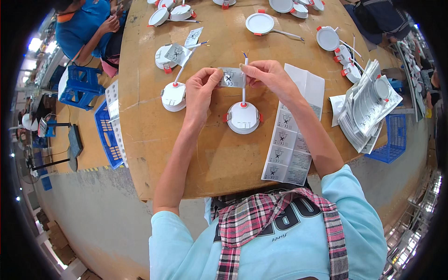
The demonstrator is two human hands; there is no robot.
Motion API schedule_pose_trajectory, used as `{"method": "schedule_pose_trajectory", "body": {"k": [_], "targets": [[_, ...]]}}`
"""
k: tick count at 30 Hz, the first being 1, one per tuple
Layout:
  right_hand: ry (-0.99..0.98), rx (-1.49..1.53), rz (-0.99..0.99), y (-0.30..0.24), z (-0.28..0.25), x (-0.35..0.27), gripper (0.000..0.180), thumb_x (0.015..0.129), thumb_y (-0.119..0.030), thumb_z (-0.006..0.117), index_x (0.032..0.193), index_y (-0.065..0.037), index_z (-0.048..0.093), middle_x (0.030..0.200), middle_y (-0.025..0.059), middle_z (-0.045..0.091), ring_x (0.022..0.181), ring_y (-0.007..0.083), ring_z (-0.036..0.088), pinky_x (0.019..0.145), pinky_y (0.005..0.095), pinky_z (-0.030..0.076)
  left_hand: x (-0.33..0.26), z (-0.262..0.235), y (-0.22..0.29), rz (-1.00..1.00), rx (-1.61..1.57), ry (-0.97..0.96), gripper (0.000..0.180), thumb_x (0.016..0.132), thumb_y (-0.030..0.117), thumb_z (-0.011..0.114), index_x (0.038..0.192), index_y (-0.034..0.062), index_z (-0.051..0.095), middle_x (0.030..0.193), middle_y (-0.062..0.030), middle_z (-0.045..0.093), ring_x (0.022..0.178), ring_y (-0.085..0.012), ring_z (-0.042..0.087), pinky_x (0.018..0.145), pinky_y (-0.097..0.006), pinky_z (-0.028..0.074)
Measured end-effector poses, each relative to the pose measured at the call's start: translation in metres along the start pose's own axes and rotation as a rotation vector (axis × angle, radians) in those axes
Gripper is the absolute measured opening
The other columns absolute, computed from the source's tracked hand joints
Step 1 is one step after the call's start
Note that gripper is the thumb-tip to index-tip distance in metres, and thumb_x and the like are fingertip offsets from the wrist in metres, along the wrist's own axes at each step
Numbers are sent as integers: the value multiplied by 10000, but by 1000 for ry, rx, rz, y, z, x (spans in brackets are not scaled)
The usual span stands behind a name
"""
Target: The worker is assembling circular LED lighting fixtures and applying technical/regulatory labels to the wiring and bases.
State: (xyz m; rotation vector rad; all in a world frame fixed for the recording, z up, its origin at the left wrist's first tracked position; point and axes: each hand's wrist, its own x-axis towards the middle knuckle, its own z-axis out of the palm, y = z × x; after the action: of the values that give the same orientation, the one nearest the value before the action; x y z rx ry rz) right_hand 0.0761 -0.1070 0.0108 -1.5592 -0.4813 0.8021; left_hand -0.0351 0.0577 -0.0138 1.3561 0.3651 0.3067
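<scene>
A round white downlight (242,119) with red side clips lies in front of me, its white cable (243,93) pointing away and ending in bare-tipped wires. A small silver-grey printed label (232,78) is stretched crosswise at the cable. My left hand (200,91) pinches the label's left end between thumb and fingers. At its right end, my right hand (268,77) is closed in a pinch against the label and cable; the fingertips partly hide the join. Beneath my right forearm lies a sheet of labels (282,151), partly covered by the arm.
Left of my hands lies another downlight (173,97), with a labelled one (163,58) behind it. More downlights (259,23) are spread at the far side. A stack of label sheets (361,114) sits at right. Blue crates (108,135) flank the table (154,140); a person (86,28) sits far left.
</scene>
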Motion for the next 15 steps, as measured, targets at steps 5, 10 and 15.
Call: {"method": "schedule_pose_trajectory", "body": {"k": [5,10,15], "targets": [[32,-48,-50,-2,-2,-1,296,868,-303,645,829,-11,666,729,23,636,671,74,572,631,212,463,-2,7,10,-26,7,-28,263,918,204,595,1069,-11,597,917,-54,653,805,-101,597,808,-246,472],[189,26,-103,-2,-9,0,293,873,-290,637,849,1,653,741,44,657,663,80,596,618,205,480,-36,32,6,272,513,125,718,785,293,728,1254,-105,357,1160,-143,519,1071,-240,494,905,-340,412],[193,66,-178,-4,-3,-2,299,883,-301,626,928,-6,634,729,44,652,649,72,591,641,205,487,-60,49,6,298,947,-34,573,783,236,727,1201,-44,454,1175,-137,497,1140,-207,466,940,-335,407]]}}
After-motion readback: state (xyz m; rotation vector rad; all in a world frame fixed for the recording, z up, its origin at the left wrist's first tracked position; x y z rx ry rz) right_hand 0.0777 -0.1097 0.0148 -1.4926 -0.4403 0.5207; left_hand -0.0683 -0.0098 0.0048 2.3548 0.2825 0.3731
